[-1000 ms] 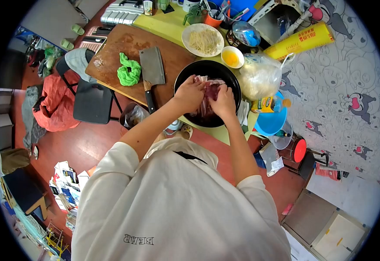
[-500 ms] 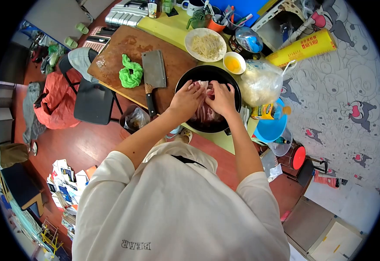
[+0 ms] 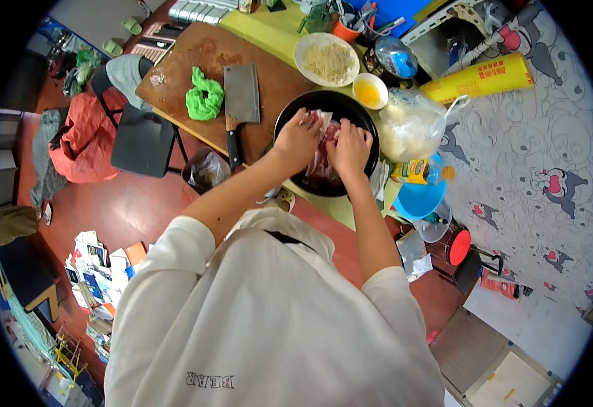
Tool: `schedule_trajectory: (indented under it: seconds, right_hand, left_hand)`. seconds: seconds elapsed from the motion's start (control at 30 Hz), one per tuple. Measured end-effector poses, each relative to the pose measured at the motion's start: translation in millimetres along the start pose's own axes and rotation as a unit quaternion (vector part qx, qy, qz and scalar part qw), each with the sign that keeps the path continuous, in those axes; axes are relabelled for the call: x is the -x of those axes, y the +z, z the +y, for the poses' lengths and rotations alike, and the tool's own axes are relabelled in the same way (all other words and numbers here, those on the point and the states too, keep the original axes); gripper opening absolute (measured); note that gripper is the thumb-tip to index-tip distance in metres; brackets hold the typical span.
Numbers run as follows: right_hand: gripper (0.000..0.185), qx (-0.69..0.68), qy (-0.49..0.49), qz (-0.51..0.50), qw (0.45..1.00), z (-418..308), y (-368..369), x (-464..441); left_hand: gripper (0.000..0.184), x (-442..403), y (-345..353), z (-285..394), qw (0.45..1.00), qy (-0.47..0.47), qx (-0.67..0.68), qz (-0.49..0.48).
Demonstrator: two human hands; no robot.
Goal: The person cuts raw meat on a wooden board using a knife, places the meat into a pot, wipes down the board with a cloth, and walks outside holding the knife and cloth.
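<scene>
Slices of raw meat [image 3: 321, 163], red with pale fat, lie in a round black pan [image 3: 285, 114] at the table edge. My left hand [image 3: 298, 141] is over the left side of the meat, its fingertips closed on a pale-edged slice. Opposite it, my right hand [image 3: 350, 148] has its fingers bent and pressed together on the meat; the exact grip is partly hidden. Left of the pan, a cleaver [image 3: 242, 95] lies on the wooden cutting board [image 3: 279, 81], beside a crumpled green cloth-like bundle [image 3: 204, 95].
Behind the pan are a plate of pale shreds [image 3: 327, 61] and a bowl with egg yolk [image 3: 367, 92]. A filled plastic bag [image 3: 412, 125] and a yellow box roll [image 3: 479, 76] sit at right. Below the board's edge stand a bin [image 3: 205, 169] and black chair [image 3: 143, 139].
The camera view has shifted slightly. My left fingers have curled more at the meat's upper edge, and my right hand stays on the meat.
</scene>
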State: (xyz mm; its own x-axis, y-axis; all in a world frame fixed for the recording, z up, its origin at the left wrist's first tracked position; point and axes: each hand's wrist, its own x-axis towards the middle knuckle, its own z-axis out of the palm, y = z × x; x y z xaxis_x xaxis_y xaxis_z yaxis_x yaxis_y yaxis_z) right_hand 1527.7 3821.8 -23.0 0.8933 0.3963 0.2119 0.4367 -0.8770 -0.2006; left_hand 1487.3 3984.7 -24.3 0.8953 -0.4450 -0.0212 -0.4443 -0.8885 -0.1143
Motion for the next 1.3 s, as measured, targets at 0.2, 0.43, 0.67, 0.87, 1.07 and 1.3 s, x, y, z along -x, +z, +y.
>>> schedule_trajectory:
  seconds: [0.2, 0.43, 0.67, 0.87, 1.07, 1.3]
  right_hand:
    - [0.052, -0.215, 0.035, -0.029, 0.976, 15, -30, 12]
    - [0.038, -0.552, 0.161, -0.007, 0.818, -17, -98, 10]
    - [0.049, -0.414, 0.156, 0.047, 0.896, -21, -59, 25]
    - [0.04, -0.36, 0.18, 0.01, 0.915, -11, -52, 26]
    - [0.037, -0.276, 0.173, -0.099, 0.94, -20, -43, 29]
    - [0.02, -0.125, 0.069, 0.023, 0.989, -16, -35, 33]
  left_hand:
    - [0.048, 12, -30, -23, 0.996, 0.044, 0.079, 0.007]
    - [0.027, 16, -95, -42, 0.863, -0.08, 0.486, 0.111]
    - [0.026, 44, -62, -15, 0.74, -0.194, 0.616, 0.187]
    - [0.016, 60, -64, -23, 0.739, -0.245, 0.591, 0.21]
    - [0.036, 51, -51, -5, 0.864, -0.18, 0.435, 0.179]
    - [0.048, 88, -49, -22, 0.809, -0.235, 0.483, 0.238]
